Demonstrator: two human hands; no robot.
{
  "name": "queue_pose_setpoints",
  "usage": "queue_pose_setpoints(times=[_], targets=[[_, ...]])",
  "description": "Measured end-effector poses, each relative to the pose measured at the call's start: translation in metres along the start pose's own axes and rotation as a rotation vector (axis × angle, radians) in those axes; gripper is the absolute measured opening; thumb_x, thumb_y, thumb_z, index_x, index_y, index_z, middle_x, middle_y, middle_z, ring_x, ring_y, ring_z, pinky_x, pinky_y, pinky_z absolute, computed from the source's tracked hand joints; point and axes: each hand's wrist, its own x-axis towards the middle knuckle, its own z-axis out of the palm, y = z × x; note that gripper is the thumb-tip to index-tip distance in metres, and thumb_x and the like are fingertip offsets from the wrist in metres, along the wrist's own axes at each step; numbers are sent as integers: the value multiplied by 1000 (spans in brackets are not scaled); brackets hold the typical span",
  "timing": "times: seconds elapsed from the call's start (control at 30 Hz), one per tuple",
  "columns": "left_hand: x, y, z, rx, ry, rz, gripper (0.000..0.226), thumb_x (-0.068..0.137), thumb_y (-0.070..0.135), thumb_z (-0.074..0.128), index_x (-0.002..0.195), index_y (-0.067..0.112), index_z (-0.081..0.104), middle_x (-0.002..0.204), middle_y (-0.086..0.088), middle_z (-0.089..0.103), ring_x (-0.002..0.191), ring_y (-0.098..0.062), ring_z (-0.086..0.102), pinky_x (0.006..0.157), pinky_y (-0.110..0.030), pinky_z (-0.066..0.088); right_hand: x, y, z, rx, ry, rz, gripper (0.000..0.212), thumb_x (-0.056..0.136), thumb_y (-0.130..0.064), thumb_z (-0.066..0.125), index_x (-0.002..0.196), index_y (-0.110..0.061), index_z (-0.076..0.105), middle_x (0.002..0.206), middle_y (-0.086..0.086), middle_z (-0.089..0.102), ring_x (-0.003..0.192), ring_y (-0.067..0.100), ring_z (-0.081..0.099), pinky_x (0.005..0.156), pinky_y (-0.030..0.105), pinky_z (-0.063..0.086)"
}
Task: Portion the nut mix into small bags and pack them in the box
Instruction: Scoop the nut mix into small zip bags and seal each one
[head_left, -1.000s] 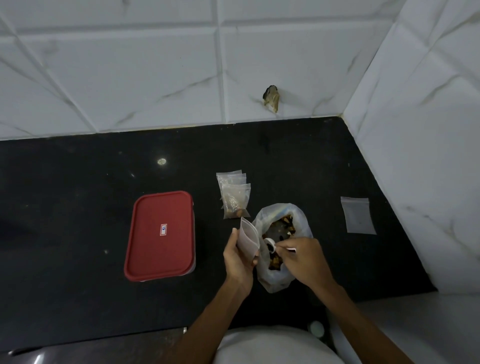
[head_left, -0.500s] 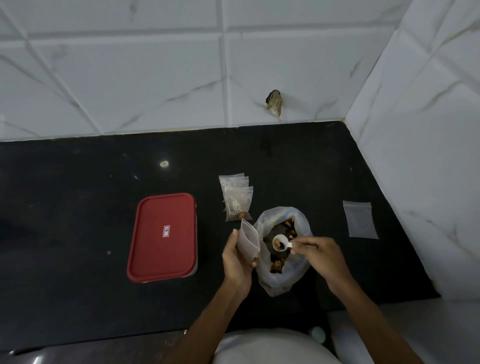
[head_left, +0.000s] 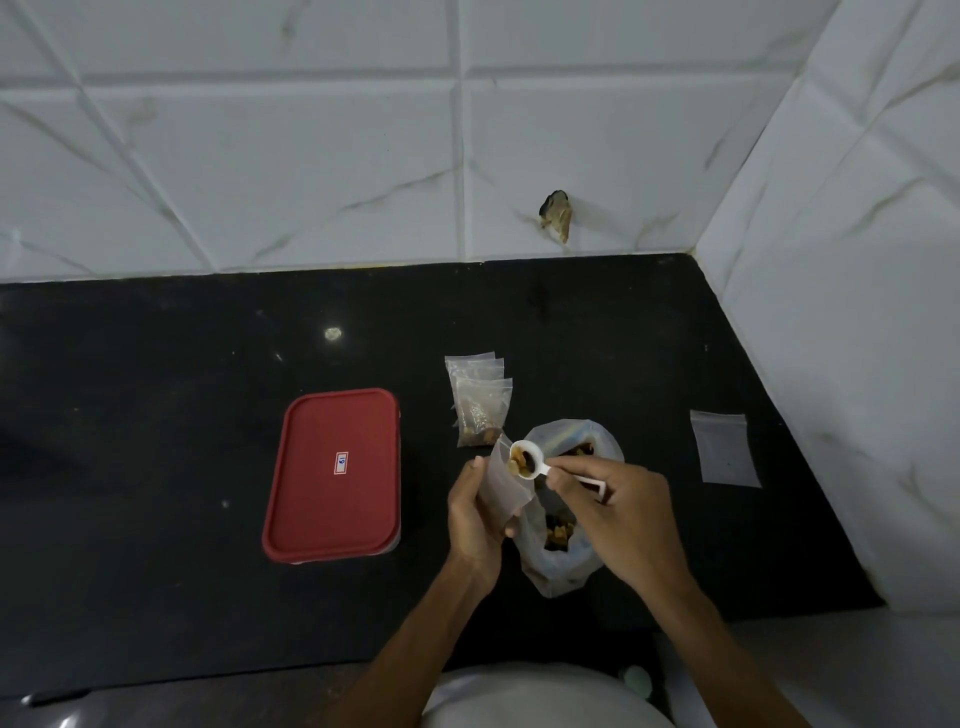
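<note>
My left hand (head_left: 475, 519) holds a small clear zip bag (head_left: 505, 483) upright with its mouth open. My right hand (head_left: 618, 512) grips a white plastic spoon (head_left: 530, 463) loaded with nuts, its bowl right at the small bag's mouth. Below the spoon stands the big plastic bag of nut mix (head_left: 563, 540), open on the black counter. Behind it lies a pile of filled small bags (head_left: 480, 402). The box with a red lid (head_left: 332, 475) sits shut to the left.
An empty small zip bag (head_left: 724, 448) lies flat on the black counter (head_left: 156, 415) to the right, near the tiled side wall (head_left: 841, 312). The tiled back wall has a chipped hole (head_left: 557, 214). The counter's front edge runs just before my body.
My right hand lifted the spoon out of the big bag with nuts in it and brought it left to the small bag's mouth. My left hand stayed about where it was.
</note>
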Motion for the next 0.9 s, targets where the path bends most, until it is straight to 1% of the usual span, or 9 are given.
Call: queue_pose_setpoints(times=[0.13, 0.2, 0.3, 0.4, 0.5, 0.63, 0.73, 0.8, 0.9], targets=[[-3, 3, 2, 17, -3, 2, 55, 98, 45, 53, 123, -4, 63, 106, -21, 65, 76, -18, 63, 53, -23, 49, -4, -2, 9, -101, -46, -100, 17, 92, -21, 65, 106, -21, 76, 91, -5, 75, 81, 4, 67, 76, 4, 44], [-4, 5, 3, -13, 9, -15, 48, 99, 42, 53, 119, 0, 65, 103, -20, 66, 76, -19, 65, 51, -23, 49, -7, -5, 10, -125, -68, -140, 20, 93, -17, 63, 108, -19, 76, 93, 1, 75, 87, 17, 69, 79, 14, 48], [-4, 7, 2, -65, 0, -44, 53, 101, 44, 51, 126, -1, 63, 105, -20, 65, 75, -19, 65, 49, -23, 48, -7, -9, 8, -200, -85, -257, 28, 87, -2, 64, 110, -15, 75, 93, 5, 73, 87, 23, 68, 77, 35, 55], [-6, 8, 4, -65, -23, -59, 54, 100, 47, 50, 125, 1, 65, 100, -18, 65, 68, -18, 61, 45, -23, 42, -7, -10, 7, -355, -61, -402, 39, 73, 15, 67, 105, -6, 76, 88, 9, 72, 80, 26, 68, 68, 42, 58], [-7, 9, 5, -79, -34, -67, 53, 100, 47, 50, 125, 3, 67, 100, -16, 67, 68, -17, 61, 45, -23, 43, -9, -7, 6, -376, -14, -477, 43, 68, 19, 69, 105, -3, 76, 89, 8, 72, 80, 25, 68, 68, 39, 58], [-4, 7, 3, -58, -34, -74, 54, 98, 49, 53, 123, 4, 69, 92, -16, 65, 63, -18, 54, 43, -24, 38, -10, 8, 9, -288, 64, -412, 36, 75, 15, 66, 103, -6, 76, 94, 5, 74, 87, 14, 67, 76, 29, 58], [-4, 6, 2, -61, -29, -70, 54, 96, 51, 55, 119, 4, 69, 76, -11, 58, 55, -17, 48, 42, -25, 35, -7, 19, 5, -283, 196, -326, 16, 72, 10, 77, 84, -1, 74, 73, 7, 71, 61, 10, 66, 53, 28, 58], [-4, 5, 1, -75, -24, -75, 51, 97, 50, 54, 119, 6, 68, 72, -9, 57, 54, -16, 47, 43, -24, 34, -5, 25, -6, -249, 210, -254, 14, 80, 1, 75, 93, -4, 74, 80, 2, 71, 67, 6, 67, 59, 18, 56], [-5, 2, -2, -114, 15, -97, 46, 98, 47, 53, 117, 9, 71, 71, -7, 59, 55, -15, 49, 46, -24, 38, -7, 46, -14, -242, 191, -132, 18, 84, -4, 73, 100, -11, 75, 81, -3, 71, 70, 6, 68, 61, 19, 56]])
